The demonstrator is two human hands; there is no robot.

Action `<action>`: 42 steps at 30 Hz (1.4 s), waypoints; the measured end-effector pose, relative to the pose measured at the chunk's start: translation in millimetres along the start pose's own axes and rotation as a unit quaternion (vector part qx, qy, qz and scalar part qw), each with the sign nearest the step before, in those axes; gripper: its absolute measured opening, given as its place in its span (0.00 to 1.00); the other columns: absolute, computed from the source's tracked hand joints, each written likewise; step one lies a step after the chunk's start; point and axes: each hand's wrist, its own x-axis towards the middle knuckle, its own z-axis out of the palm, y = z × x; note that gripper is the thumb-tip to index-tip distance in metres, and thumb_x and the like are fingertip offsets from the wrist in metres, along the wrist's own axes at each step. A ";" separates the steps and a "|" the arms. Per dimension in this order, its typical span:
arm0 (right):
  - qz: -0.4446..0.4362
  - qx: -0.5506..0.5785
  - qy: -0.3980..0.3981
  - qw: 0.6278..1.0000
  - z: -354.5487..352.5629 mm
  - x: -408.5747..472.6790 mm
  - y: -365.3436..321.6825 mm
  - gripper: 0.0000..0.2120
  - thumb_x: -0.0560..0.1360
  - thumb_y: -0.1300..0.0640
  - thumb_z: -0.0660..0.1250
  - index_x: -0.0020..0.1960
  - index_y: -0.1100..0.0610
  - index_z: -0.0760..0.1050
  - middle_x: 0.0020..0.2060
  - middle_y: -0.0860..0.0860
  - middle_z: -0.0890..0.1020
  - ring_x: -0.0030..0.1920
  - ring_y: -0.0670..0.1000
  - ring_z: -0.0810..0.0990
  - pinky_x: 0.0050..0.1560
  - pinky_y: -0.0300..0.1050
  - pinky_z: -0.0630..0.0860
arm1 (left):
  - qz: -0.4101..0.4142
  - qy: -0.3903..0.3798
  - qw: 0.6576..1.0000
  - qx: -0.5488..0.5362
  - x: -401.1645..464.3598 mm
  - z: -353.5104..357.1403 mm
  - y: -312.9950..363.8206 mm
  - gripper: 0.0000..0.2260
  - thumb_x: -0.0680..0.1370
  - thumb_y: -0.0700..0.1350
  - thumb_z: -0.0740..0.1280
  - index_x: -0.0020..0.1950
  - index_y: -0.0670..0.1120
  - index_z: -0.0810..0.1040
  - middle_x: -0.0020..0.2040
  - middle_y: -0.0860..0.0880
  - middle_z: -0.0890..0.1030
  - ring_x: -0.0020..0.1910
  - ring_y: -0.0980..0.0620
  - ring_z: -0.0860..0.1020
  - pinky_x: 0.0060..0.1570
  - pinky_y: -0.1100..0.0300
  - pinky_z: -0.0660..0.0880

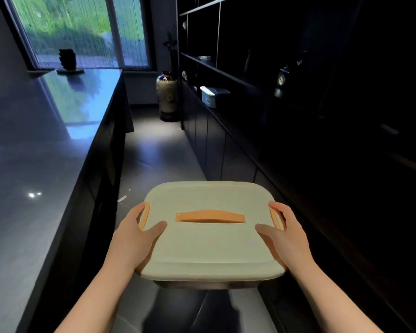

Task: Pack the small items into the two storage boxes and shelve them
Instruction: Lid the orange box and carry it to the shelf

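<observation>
A storage box with a pale lid (209, 246) and an orange top handle (210, 217) hangs in the air in front of me, above the floor. My left hand (136, 233) grips its left side at the orange clip, thumb lying on the lid. My right hand (282, 230) grips the right side the same way, fingers curled round the right clip. The lid is on and hides the contents. A second white box (210, 95) stands on the dark shelf unit's ledge, farther along on the right.
A long glossy grey counter (34, 150) runs along the left. Dark shelving (250, 75) with small ornaments fills the right wall. A large vase (167, 94) stands on the floor at the aisle's far end, below a window. The tiled aisle lies between.
</observation>
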 end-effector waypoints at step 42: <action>0.079 0.115 0.093 0.986 314.6 689.9 -123.9 0.28 0.60 0.57 0.77 0.54 0.35 0.74 0.48 0.43 0.80 0.49 0.51 0.80 0.51 0.57 0.80 | 0.037 -0.073 0.996 0.038 792.1 103.8 105.8 0.30 0.73 0.52 0.70 0.72 0.50 0.64 0.66 0.48 0.74 0.60 0.46 0.73 0.56 0.49 0.71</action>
